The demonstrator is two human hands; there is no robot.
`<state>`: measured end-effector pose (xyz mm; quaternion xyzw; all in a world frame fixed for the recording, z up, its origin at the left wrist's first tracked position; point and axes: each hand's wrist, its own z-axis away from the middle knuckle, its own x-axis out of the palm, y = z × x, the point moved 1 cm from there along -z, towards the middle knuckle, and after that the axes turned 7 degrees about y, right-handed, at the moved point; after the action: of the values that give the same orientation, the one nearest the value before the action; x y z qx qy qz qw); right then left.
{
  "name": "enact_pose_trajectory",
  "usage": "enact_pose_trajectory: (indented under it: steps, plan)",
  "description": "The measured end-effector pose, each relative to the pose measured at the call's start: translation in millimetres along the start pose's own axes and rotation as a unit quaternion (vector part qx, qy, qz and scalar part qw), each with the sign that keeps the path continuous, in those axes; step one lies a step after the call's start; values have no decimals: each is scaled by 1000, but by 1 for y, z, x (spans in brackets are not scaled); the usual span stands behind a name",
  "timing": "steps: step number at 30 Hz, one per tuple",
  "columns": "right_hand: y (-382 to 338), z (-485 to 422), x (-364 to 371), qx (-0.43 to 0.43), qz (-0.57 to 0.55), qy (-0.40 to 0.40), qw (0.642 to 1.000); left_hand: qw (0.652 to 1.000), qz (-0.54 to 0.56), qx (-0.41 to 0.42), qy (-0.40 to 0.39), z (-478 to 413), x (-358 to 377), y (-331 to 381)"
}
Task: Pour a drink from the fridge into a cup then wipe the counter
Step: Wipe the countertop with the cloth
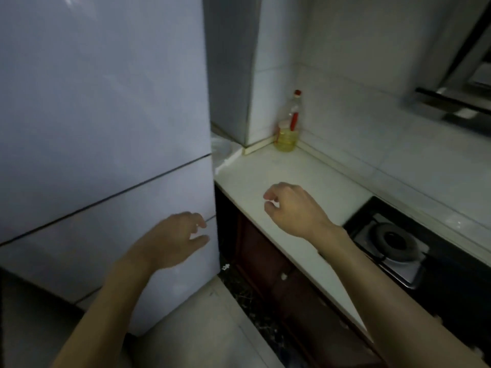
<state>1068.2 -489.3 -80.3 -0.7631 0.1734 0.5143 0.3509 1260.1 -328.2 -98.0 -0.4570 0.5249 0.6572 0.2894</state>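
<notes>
A tall white fridge (101,107) fills the left half of the view, its doors closed. My left hand (175,237) hovers in front of the fridge's lower door near its right edge, fingers loosely curled, holding nothing. My right hand (292,205) hangs above the white counter (265,171), fingers loosely bent and empty. No cup or cloth is visible.
A clear plastic bottle (288,126) with a red cap and some yellow liquid stands in the counter's back corner against the tiled wall. A gas stove burner (393,240) sits at the right. A range hood (457,102) juts out at the upper right. Dark cabinets run below the counter.
</notes>
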Motion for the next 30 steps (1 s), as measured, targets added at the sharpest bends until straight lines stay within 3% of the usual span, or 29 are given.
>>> enact_pose_trajectory:
  steps: [7, 13, 21, 30]
  plan:
    - [132, 133, -44, 141, 33, 33, 989, 991, -45, 125, -35, -25, 73, 138]
    - [218, 252, -85, 284, 84, 31, 955, 966, -95, 232, -68, -30, 127, 242]
    - [264, 358, -115, 409, 92, 70, 905, 915, -101, 375, -112, -19, 187, 366]
    - [276, 427, -128, 547, 107, 121, 821, 837, -116, 508, -167, -19, 239, 449]
